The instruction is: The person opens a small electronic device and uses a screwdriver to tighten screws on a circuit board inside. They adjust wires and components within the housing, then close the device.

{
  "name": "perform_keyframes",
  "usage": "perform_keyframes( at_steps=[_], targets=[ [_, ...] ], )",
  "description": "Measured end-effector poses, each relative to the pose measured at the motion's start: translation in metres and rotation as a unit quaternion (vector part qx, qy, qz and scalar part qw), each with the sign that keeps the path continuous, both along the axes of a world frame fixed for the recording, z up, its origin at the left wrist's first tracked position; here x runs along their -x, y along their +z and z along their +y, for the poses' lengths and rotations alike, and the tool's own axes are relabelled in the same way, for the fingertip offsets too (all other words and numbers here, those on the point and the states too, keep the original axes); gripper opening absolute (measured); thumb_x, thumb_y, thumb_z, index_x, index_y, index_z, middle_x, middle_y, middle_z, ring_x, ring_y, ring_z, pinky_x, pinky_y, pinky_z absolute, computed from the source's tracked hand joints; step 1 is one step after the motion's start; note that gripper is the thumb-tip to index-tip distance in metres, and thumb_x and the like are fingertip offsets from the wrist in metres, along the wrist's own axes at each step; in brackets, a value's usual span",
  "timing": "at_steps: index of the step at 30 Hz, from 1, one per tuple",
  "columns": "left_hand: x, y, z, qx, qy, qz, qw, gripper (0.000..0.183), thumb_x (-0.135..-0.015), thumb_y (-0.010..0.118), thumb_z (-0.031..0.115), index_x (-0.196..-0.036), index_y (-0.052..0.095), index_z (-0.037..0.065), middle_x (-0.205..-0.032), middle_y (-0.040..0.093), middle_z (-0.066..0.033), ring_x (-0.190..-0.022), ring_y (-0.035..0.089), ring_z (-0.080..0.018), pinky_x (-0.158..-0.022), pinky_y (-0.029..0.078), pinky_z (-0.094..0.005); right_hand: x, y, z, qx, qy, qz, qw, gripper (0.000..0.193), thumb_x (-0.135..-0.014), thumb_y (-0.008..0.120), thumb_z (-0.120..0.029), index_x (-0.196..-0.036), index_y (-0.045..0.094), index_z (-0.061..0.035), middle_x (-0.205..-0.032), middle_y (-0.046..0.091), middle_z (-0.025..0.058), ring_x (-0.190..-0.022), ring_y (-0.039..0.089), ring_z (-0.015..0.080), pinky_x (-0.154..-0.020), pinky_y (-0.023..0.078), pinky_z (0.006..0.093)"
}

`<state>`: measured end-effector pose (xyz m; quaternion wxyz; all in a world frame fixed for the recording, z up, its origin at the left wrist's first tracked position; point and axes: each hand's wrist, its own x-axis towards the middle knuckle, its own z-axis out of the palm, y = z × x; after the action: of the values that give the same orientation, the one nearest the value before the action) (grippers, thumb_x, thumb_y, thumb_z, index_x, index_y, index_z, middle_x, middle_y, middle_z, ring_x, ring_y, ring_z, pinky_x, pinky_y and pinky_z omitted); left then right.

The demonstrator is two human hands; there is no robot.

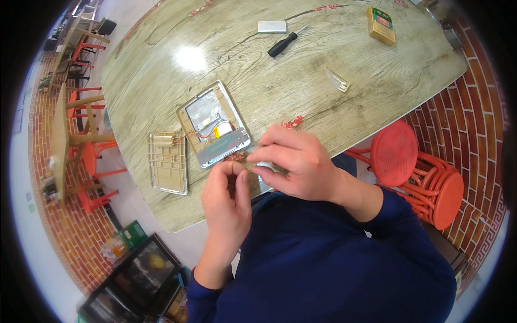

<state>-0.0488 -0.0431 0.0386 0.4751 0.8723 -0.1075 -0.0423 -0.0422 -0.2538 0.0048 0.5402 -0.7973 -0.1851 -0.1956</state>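
My left hand (227, 198) is raised at the table's near edge, with its thumb and fingers curled together. Close to its fingertips my right hand (302, 162) bends its forefinger and thumb toward each other. Anything held between the fingertips is too small to make out. Just beyond the hands lies an opened device casing (236, 110), tan inside, with a grey plate, wires and a white part wrapped in yellow tape (217, 132). Thin wires run left from it to a ribbed tan cover (168, 166), which lies inside up.
A black screwdriver (282, 45) lies farther back beside a white block (272, 27). Small dark bits dot the wood-patterned table (161, 97). Right of these are a pale flat piece (337, 79) and a gold-green box (381, 26). Red stools (395, 152) stand at the right.
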Motion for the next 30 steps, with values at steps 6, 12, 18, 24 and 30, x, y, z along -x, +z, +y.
perform_keyframes(
  at_steps=[6,12,18,24,30],
  targets=[
    [0.012,0.010,0.000,0.320,0.001,0.256,0.912,0.011,-0.126,0.066,0.013,-0.124,0.066,0.002,-0.095,0.070,-0.0001,-0.072,0.057,-0.0060,-0.066,0.049,-0.0224,0.001,0.003,-0.006,-0.072,0.068,0.004,0.995,0.018,-0.094,0.093,-0.007,-0.111,0.087,-0.0063,-0.104,0.075,0.0071,-0.084,0.077,0.0273,-0.069,0.061,0.0399],
    [0.000,0.005,0.001,0.396,0.020,0.339,0.853,0.011,-0.124,0.071,0.012,-0.120,0.068,0.002,-0.089,0.073,-0.0040,-0.064,0.060,-0.0071,-0.058,0.047,-0.0216,0.000,0.000,-0.009,-0.096,0.060,-0.018,0.993,0.024,-0.093,0.097,-0.003,-0.116,0.089,-0.0024,-0.105,0.077,0.0101,-0.082,0.077,0.0256,-0.068,0.061,0.0373],
    [0.005,0.010,0.008,0.414,0.076,0.359,0.833,0.016,-0.122,0.073,0.012,-0.111,0.069,0.001,-0.089,0.078,-0.0099,-0.058,0.063,-0.0093,-0.051,0.049,-0.0228,0.005,-0.007,-0.003,-0.052,0.028,-0.108,0.992,0.019,-0.096,0.082,-0.010,-0.112,0.082,-0.0014,-0.097,0.068,0.0060,-0.079,0.074,0.0234,-0.061,0.059,0.0391],
    [0.007,0.007,-0.004,0.421,0.064,0.303,0.853,0.017,-0.123,0.072,0.011,-0.111,0.069,-0.001,-0.090,0.078,-0.0137,-0.059,0.064,-0.0109,-0.053,0.051,-0.0232,0.008,-0.009,0.002,-0.059,-0.026,-0.099,0.993,0.018,-0.093,0.085,-0.009,-0.091,0.067,-0.0061,-0.095,0.063,0.0054,-0.075,0.071,0.0228,-0.058,0.056,0.0393],
    [0.006,0.015,0.011,0.103,0.020,0.039,0.994,0.014,-0.111,0.081,-0.005,-0.124,0.076,-0.007,-0.101,0.082,-0.0166,-0.080,0.075,-0.0210,-0.073,0.061,-0.0303,0.001,-0.003,0.000,-0.109,-0.068,-0.001,0.992,0.028,-0.087,0.091,0.005,-0.108,0.076,-0.0037,-0.104,0.073,0.0106,-0.081,0.075,0.0276,-0.064,0.058,0.0380]
  ],
)
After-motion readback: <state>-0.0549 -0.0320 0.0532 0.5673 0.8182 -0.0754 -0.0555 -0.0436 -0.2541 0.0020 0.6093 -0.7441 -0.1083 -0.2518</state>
